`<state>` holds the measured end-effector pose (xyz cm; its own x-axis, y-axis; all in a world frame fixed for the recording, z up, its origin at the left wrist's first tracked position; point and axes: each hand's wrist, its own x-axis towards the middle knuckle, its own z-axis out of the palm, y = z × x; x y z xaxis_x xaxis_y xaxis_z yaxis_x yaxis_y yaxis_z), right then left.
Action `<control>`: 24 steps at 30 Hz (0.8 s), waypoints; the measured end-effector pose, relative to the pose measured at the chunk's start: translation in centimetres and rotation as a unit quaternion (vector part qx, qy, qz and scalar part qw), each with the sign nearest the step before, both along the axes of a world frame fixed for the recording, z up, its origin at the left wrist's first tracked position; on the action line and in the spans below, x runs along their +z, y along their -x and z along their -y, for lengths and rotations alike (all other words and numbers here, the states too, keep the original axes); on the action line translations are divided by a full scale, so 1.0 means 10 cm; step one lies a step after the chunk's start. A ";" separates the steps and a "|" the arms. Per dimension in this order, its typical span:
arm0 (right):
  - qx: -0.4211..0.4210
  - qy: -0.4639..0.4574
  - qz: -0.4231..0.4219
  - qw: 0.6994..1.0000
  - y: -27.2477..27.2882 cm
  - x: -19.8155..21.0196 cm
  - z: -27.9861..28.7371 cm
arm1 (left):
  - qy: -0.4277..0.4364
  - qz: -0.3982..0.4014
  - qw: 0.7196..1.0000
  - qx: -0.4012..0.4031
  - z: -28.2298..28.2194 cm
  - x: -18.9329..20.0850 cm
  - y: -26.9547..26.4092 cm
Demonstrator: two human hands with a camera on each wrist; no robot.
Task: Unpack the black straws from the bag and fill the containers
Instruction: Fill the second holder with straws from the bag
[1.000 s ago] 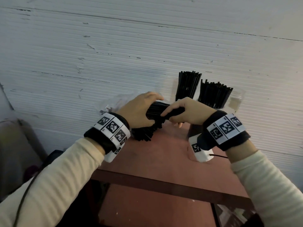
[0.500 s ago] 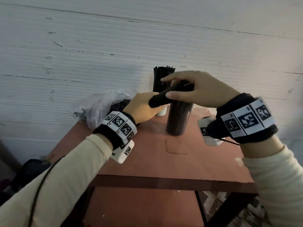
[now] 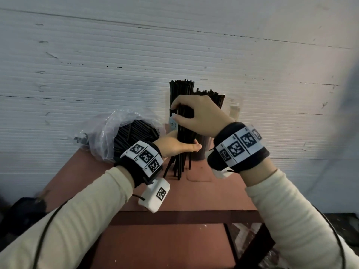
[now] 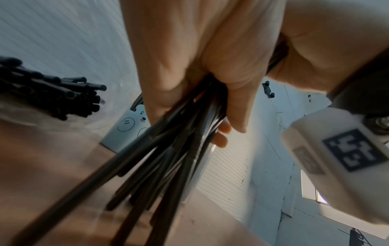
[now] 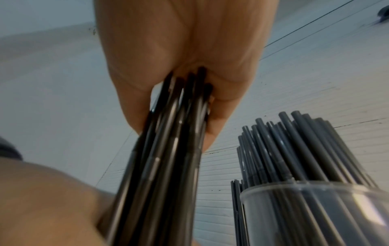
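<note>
A bundle of black straws (image 3: 182, 162) (image 4: 168, 158) (image 5: 164, 166) stands upright, its lower ends splayed on the red table (image 3: 204, 195). My left hand (image 3: 175, 146) (image 4: 189, 66) wraps round the bundle low down. My right hand (image 3: 194, 115) (image 5: 185, 50) grips it near the top. The clear plastic bag (image 3: 108, 133) lies at the left with more straws (image 4: 52, 96) inside. Behind the bundle a white cartoon cup (image 3: 172, 124) (image 4: 128, 126) and a clear container (image 5: 315, 213) both hold upright straws.
A clear cup (image 3: 236, 107) that looks empty stands at the back right against the white ribbed wall. The table's front edge (image 3: 184, 217) runs below my wrists, with a lower shelf beneath. A dark object (image 3: 25, 208) sits on the floor at the left.
The bundle, held level between both hands by the bag a second ago, has been turned upright and set end-down on the table in front of the containers.
</note>
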<state>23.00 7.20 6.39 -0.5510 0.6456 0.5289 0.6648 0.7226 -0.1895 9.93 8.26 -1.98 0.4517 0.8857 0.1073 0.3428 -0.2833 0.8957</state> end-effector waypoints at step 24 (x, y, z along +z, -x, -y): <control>0.088 0.161 -0.165 0.969 -0.27 -0.12 0.22 | -0.021 0.030 0.994 -0.101 0.40 0.35 -0.08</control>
